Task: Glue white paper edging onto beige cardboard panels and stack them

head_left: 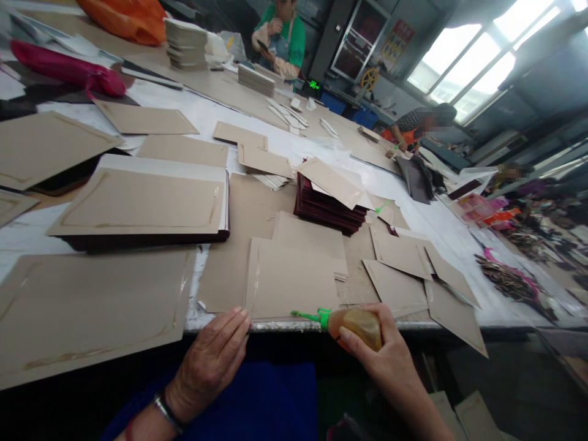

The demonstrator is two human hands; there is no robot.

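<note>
Holding a bottle [361,324] of amber-brown liquid on its side, the right hand [388,352] has its grip clamped round the body, the thumb across the near face. This points the green nozzle [316,316] left, over the near edge of the top board [291,275] at the lower centre of the frame; the sideways hold probably keeps the tip low over that border. The left hand [211,352], lower left of centre, rests its fingertips at the board's near left corner, likely to steady it. Its fingers lie together, but the thumb is hidden, so I cannot tell whether that grip pinches the edge.

The board lies by the front edge of the tabletop [441,239], seemingly for easy reach, with a glossy streak along its left side. At the lower left, a large board [101,306] juts past the tabletop's edge, streaks facing up, perhaps so they touch nothing. Overlapping boards [404,251] spread out at the right. Above centre, a slanting board [333,182] sits on a maroon stack [326,211].
</note>
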